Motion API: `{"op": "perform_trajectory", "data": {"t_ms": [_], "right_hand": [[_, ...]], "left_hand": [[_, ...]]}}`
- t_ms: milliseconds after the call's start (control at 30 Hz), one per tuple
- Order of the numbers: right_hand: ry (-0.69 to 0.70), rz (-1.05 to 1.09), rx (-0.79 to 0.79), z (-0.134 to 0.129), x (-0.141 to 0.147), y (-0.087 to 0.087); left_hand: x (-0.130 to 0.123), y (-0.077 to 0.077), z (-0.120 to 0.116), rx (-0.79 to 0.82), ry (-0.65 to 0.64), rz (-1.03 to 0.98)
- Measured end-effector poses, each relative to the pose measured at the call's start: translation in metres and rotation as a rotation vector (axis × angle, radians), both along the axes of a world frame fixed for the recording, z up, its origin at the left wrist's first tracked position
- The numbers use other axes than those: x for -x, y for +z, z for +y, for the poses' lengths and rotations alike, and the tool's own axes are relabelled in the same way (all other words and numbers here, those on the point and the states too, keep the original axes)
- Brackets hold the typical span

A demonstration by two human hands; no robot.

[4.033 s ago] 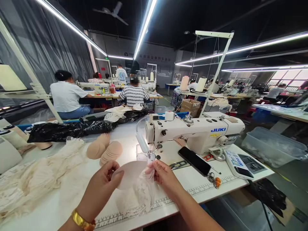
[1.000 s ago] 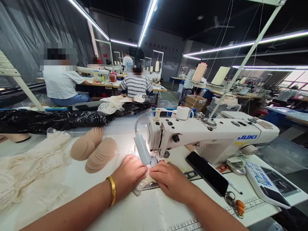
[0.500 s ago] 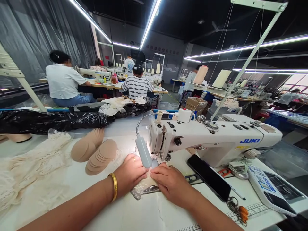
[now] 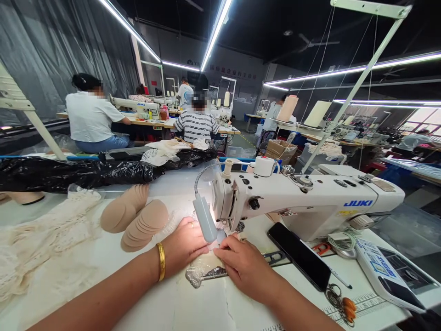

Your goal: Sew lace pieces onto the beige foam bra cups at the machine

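Pale lace (image 4: 173, 222) shows just beyond left hand (image 4: 186, 244), right hand (image 4: 244, 265) nearby; can't tell if either hand's fingers grip.

Left hand (image 4: 188, 243), right hand (image 4: 243, 264) near sewing machine (image 4: 292, 195).

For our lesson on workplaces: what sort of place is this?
Probably a garment workshop: a sewing machine, thread cones and lace fabric show it.

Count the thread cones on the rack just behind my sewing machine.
2: the peach cone on the left, and the cream cone to its right. I see none hidden.
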State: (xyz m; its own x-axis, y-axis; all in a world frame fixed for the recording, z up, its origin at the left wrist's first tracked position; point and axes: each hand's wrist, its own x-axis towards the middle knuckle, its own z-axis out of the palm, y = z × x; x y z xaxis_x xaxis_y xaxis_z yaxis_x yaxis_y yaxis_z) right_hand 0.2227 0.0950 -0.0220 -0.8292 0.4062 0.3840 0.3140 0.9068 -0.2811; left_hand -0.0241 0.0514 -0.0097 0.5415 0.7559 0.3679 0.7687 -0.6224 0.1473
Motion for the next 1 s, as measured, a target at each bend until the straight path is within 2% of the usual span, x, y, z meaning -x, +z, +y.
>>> {"op": "perform_trajectory", "data": {"t_ms": [200,400,533,700,767,833,900,933,1000], "right_hand": [[-0.006,-0.006,0.008,-0.001,0.002,0.001],[-0.018,0.011,0.016,-0.001,0.005,0.001],[-0.004,0.046,0.03,0.0,0.005,-0.002],[0.023,0.174,0.103,-0.001,0.003,-0.002],[-0.033,0.229,0.313,-0.007,0.005,0.003],[-0.084,0.292,0.684,-0.018,0.009,0.01],[-0.094,0.389,1.056,-0.033,0.016,0.017],[-0.089,0.451,1.188,-0.04,0.02,0.02],[-0.095,0.586,1.328,-0.057,0.027,0.023]], "left_hand": [[0.002,0.004,0.002,0.046,0.013,0.013],[0.01,0.005,0.004,0.018,0.084,0.05],[0.006,0.006,0.004,0.031,0.13,0.056],[-0.003,0.02,0.004,0.04,0.195,-0.029],[-0.004,0.029,-0.008,0.04,0.202,-0.072],[-0.008,0.033,-0.033,0.03,0.203,-0.12],[-0.019,0.028,-0.068,0.061,0.189,-0.239],[-0.027,0.022,-0.087,0.132,0.157,-0.42],[-0.048,0.008,-0.123,0.52,0.05,-0.834]]}}
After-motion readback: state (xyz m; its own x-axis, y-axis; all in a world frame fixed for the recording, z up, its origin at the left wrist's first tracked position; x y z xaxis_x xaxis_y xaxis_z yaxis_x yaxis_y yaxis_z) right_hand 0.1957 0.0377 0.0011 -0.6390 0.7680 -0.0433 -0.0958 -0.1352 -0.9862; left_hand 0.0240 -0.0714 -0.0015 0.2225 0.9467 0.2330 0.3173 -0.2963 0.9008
